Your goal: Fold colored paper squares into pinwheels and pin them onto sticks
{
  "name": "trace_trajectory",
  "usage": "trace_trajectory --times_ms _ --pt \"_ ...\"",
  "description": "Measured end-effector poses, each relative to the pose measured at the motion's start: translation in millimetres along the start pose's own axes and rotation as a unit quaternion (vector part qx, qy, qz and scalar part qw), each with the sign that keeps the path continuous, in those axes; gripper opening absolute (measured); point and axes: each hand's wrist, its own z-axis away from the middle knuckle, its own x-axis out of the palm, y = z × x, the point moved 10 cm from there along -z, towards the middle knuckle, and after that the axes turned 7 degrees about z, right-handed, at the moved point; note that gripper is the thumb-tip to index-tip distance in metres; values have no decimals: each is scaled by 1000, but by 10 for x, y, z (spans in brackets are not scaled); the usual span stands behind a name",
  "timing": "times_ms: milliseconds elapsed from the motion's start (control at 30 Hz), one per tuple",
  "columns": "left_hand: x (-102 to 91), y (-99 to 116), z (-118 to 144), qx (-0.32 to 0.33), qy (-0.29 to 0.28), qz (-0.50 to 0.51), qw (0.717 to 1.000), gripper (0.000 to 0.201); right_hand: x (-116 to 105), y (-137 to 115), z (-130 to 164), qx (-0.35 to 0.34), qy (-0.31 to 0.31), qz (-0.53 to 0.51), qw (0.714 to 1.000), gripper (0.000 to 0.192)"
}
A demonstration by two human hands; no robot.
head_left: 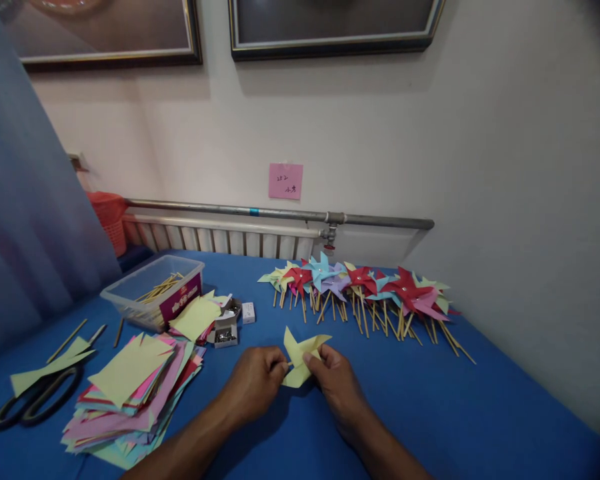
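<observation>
Pinwheel (297, 352) is pale yellow, and you have it up in front of you, near the middle of the worktop (260, 440). Your left hand (267, 370) is pinched tight at its left edge. I cannot tell if those fingers have something tiny in them too. Your right hand (330, 373) holds its right side, with the thumb on the paper.

To the far right lie lots of other pinwheels (363, 277), red, blue, purple, pink and yellow. Their sticks (365, 317) point toward the near side.

To the near left is a big, messy paper pile (133, 370) with a yellow sheet on top. Left of it sit black scissors (39, 393), with a bit of green paper (55, 365) lying over them. One loose stick (67, 341) is just past that.

Farther back on the left is a clear tub (181, 301) with more sticks in it. A small pile (195, 317) of paper sits by its right side. Next to that is an open box (226, 335) of little shiny bits, and a white box (249, 313) is just beside it. On the far wall is a pink note (285, 181).
</observation>
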Motion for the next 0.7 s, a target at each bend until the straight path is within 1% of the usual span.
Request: trace_trajectory --times_ms 133,333,400,700 --pt "-3 8 -2 5 2 -4 1000 25 0 33 0 21 2 -28 999 39" --pt "-10 7 -2 -1 3 -3 1000 25 0 76 -39 12 5 -52 999 43" --pt "-12 4 -1 -1 3 -3 1000 24 -9 90 -41 13 8 -50 999 40" --pt "-12 14 6 2 0 -4 1000 25 -14 12 5 11 12 -39 999 37"
